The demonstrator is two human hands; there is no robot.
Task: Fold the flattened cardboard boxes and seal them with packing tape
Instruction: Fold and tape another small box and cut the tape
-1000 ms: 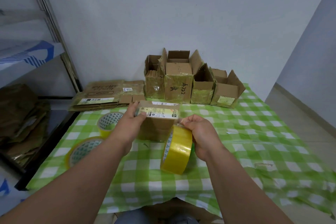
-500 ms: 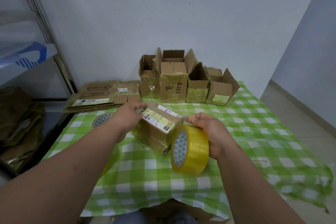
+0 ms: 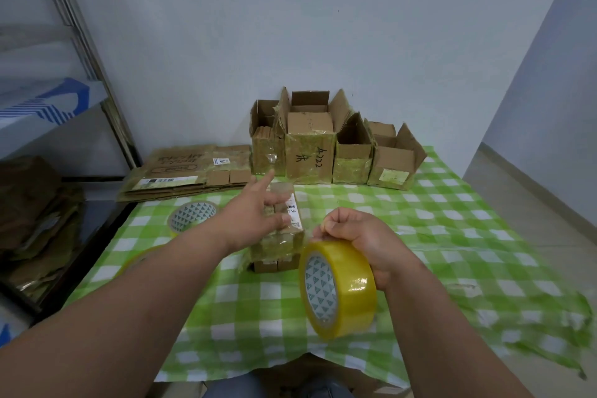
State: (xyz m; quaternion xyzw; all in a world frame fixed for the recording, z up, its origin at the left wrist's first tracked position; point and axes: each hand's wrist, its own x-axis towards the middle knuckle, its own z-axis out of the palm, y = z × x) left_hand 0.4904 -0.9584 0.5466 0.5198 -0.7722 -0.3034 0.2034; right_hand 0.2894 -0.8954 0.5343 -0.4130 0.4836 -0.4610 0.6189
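Evidently to free the tape's end, the right hand (image 3: 358, 236) clenched the tape roll (image 3: 337, 287) just right of the small box (image 3: 279, 236), which the released left hand (image 3: 255, 216) steadied on the desk (image 3: 452, 236).

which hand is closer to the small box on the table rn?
Left. The left hand lies open against the box, fingers across its near side. The right hand is just right of the box, apart from it, gripping the tape roll.
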